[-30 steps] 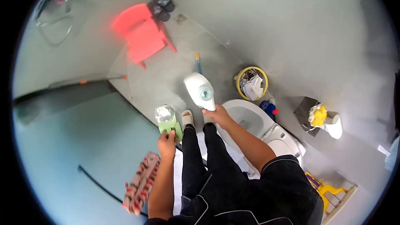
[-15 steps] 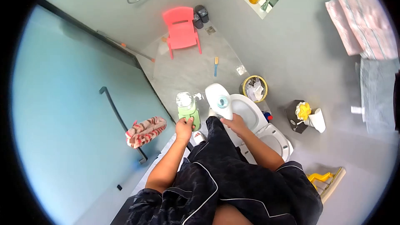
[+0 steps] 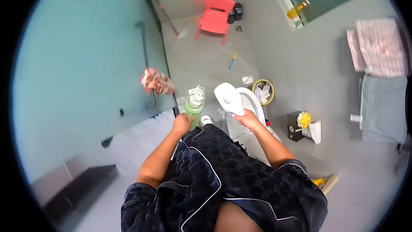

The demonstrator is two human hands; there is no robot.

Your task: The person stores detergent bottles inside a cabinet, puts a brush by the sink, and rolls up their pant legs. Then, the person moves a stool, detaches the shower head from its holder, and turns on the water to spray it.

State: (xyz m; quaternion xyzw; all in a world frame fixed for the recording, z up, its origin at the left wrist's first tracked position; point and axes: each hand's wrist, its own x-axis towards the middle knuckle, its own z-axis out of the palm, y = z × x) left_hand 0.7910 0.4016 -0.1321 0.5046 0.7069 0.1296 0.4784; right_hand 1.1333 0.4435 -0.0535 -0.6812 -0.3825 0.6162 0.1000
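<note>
My left hand (image 3: pixel 183 123) is closed around a green bottle-like container (image 3: pixel 194 106) with a clear, shiny upper part. I cannot tell its exact kind. In my right hand (image 3: pixel 247 120) is a white paddle-shaped item (image 3: pixel 223 93), gripped by its narrow end. A round pale disc shows on its broad face, and its kind is unclear. This white item overlaps the near rim of the toilet bowl (image 3: pixel 260 111) in view. Both held things are in front of my body, apart from each other, above the floor.
A red chair (image 3: pixel 216 16) stands at the back beside dark slippers (image 3: pixel 238 11). A brush (image 3: pixel 232 61) lies on the floor. Right of the toilet is a yellow-rimmed waste bin (image 3: pixel 272 91). Towels (image 3: pixel 383 107) hang on the right wall, and a glass door (image 3: pixel 94 60) is at left.
My view has turned, so the room appears shifted and more of the left side shows. The green container and white item stay in my hands; the white item is tilted a little differently.
</note>
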